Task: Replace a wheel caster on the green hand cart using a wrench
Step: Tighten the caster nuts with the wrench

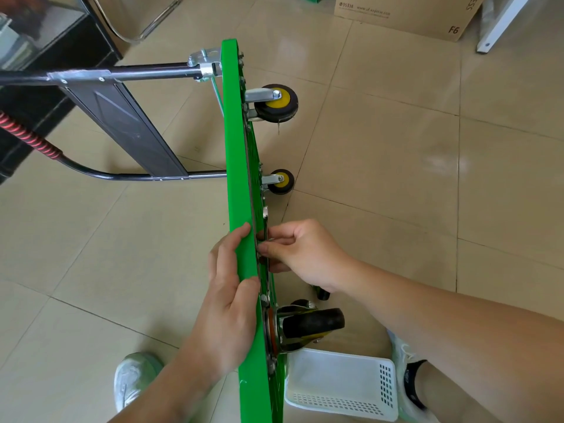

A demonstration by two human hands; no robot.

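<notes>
Left hand (pixel 229 288) around flat edge of glossy green cart (pixel 241 166)

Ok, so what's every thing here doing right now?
cart: tipped up on its edge, wheels facing right
handle: sticking out to the left
far wheel: mounted on the cart
middle wheel: mounted on the cart
near wheel: mounted on the cart
left hand: grips the cart's edge
right hand: pinches a metal part under the cart
basket: upright on the floor
</notes>
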